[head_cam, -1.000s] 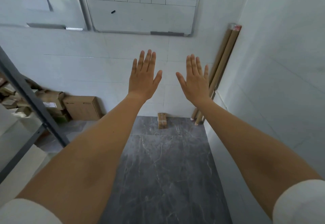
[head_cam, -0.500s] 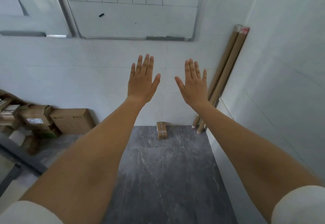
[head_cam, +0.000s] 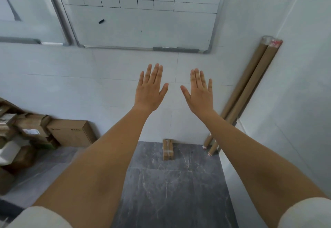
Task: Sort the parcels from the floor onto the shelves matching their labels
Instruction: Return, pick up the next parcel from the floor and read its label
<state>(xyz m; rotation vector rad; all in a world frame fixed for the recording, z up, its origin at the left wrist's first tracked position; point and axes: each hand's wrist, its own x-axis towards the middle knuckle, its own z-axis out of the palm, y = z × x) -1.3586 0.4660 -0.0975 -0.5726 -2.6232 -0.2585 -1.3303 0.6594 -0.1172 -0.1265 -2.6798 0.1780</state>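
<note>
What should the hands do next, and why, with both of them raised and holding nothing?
Probably lower both and reach for the small taped box on the floor by the wall. The left hand and right hand are open, spread and empty, and that box lies alone straight ahead, between the arms. The pile of boxes sits off to the left. No shelf shows here, and its label cannot be read yet.
</note>
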